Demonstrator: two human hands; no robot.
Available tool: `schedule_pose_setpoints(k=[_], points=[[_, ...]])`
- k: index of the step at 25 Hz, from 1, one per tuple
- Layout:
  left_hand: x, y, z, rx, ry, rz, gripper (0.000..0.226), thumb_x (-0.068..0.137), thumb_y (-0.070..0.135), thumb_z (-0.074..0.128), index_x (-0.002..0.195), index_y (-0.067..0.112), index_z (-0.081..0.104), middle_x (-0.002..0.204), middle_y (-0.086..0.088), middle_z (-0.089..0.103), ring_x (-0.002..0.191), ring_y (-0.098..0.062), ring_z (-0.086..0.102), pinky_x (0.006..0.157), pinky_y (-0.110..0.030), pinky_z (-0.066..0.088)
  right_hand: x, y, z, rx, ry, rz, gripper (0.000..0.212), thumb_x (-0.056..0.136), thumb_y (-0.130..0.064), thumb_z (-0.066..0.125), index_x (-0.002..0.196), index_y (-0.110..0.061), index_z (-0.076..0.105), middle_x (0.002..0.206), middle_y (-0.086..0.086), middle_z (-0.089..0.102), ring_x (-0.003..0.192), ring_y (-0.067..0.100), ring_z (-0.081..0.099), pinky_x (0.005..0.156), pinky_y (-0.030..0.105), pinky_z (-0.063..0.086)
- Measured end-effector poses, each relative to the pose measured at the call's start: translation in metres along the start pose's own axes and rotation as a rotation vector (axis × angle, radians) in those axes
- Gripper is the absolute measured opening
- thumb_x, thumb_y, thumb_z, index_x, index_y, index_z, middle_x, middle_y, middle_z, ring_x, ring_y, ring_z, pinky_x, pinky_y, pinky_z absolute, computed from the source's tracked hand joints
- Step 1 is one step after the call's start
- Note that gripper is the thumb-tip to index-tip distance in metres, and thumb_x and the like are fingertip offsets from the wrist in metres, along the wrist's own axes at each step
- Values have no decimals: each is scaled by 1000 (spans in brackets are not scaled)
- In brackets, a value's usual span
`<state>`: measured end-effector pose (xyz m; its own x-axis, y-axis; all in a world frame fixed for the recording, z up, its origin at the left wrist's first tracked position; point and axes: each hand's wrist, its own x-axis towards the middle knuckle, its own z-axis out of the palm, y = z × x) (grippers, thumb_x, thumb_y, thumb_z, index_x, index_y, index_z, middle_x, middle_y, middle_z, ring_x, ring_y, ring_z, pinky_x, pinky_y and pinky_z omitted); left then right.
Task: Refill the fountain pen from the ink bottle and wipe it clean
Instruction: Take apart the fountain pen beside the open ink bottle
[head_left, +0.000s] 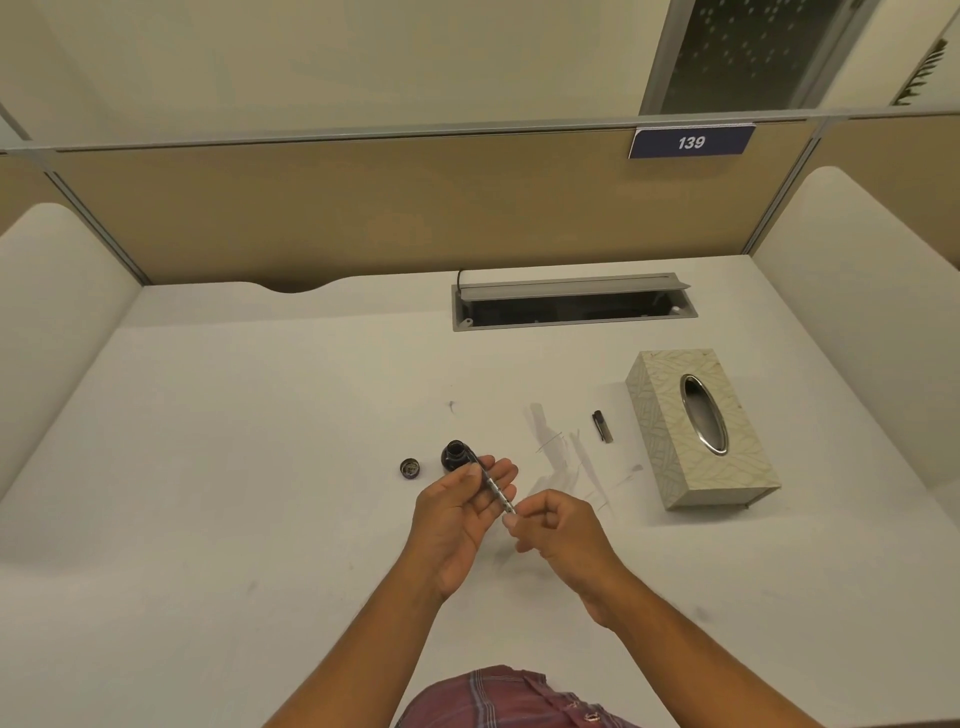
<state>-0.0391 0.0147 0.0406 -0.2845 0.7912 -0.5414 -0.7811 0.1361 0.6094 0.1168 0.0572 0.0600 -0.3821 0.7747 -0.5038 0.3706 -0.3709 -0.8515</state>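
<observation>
Two hands over white desk (208, 467): left hand (457, 514) half-curled, fingers and thumb holding fountain pen (493, 486) mid-barrel, nib end in the open ink bottle (456, 456). Right hand (556, 525) fingertips pinched on the pen's near end. Bottle cap (410, 468) just left of bottle; pen cap (601, 426) and tissue box (701, 431) to the right.

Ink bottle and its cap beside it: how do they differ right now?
The ink bottle stands open with the pen tip dipped in its mouth; the bottle cap lies untouched to its left. The ink bottle is the bigger and taller of the two; the bottle cap is small and low. Both are dark, round, and rest on the white desk, apart from each other.
</observation>
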Motion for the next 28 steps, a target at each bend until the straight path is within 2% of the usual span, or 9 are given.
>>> schedule_pose_setpoints(k=[2, 4, 6, 9, 11, 18, 21, 25, 28], points=[[1, 2, 0, -8, 0, 1, 32, 111, 10, 49, 133, -9, 61, 127, -26, 76, 120, -35, 75, 104, -46, 55, 1, 0, 1, -32, -36, 50, 20, 101, -36, 58, 103, -23, 73, 91, -3, 80, 86, 14, 76, 87, 31, 54], [2, 2, 0, -7, 2, 1, 32, 111, 10, 48, 133, -9, 61, 127, -26, 76, 119, -34, 75, 101, -45, 56, 2, 0, 2, -34, -59, 84, 28, 105, -31, 48, 105, -21, 75, 90, -4, 81, 87, 14, 76, 87, 31, 52], [2, 2, 0, -9, 2, -1, 32, 111, 10, 48, 133, -10, 61, 127, -26, 76, 119, -35, 75, 101, -45, 56, 2, -1, 0, -26, -72, 61, 25, 103, -24, 52, 103, -17, 77, 90, -3, 81, 87, 15, 76, 79, 25, 50], [3, 3, -3, -22, 10, 16, 30, 111, 9, 48, 130, -9, 62, 127, -27, 75, 119, -37, 75, 102, -47, 56, 2, 2, -2, -11, -38, 1, 7, 92, -20, 73, 95, -16, 77, 88, 1, 80, 84, 14, 75, 70, 17, 51], [5, 8, -4, -45, 17, 47, 27, 111, 8, 49, 125, -8, 64, 127, -29, 75, 118, -38, 75, 101, -47, 57, 4, 6, -3, -18, 5, -11, 12, 82, -20, 83, 92, -17, 76, 88, 5, 78, 81, 15, 72, 69, 20, 53], [17, 27, -13, -104, 76, 138, 24, 111, 6, 48, 123, -7, 65, 127, -30, 74, 117, -40, 75, 100, -48, 60, 11, 24, -16, -273, 15, -85, 7, 85, -22, 80, 91, -23, 77, 86, 3, 76, 77, 13, 71, 67, 17, 53], [17, 27, -16, -96, 72, 123, 26, 111, 8, 49, 125, -7, 64, 127, -30, 74, 118, -40, 75, 98, -48, 61, 24, 29, -23, -366, 151, -137, 4, 88, -23, 77, 92, -22, 76, 87, -7, 74, 79, 10, 69, 67, 16, 49], [14, 13, -14, -51, 65, 61, 28, 110, 10, 51, 126, -7, 65, 126, -28, 75, 117, -39, 76, 97, -48, 63, 51, 34, -37, -420, 375, -161, 6, 90, -15, 71, 85, -18, 72, 76, -6, 69, 71, 6, 62, 59, 14, 41], [9, 2, -14, -22, 72, 10, 27, 110, 11, 51, 125, -6, 67, 123, -27, 77, 117, -38, 76, 102, -50, 57, 70, 43, -44, -487, 475, -112, 7, 91, -18, 69, 84, -18, 69, 75, -5, 69, 70, 11, 63, 60, 24, 49]])
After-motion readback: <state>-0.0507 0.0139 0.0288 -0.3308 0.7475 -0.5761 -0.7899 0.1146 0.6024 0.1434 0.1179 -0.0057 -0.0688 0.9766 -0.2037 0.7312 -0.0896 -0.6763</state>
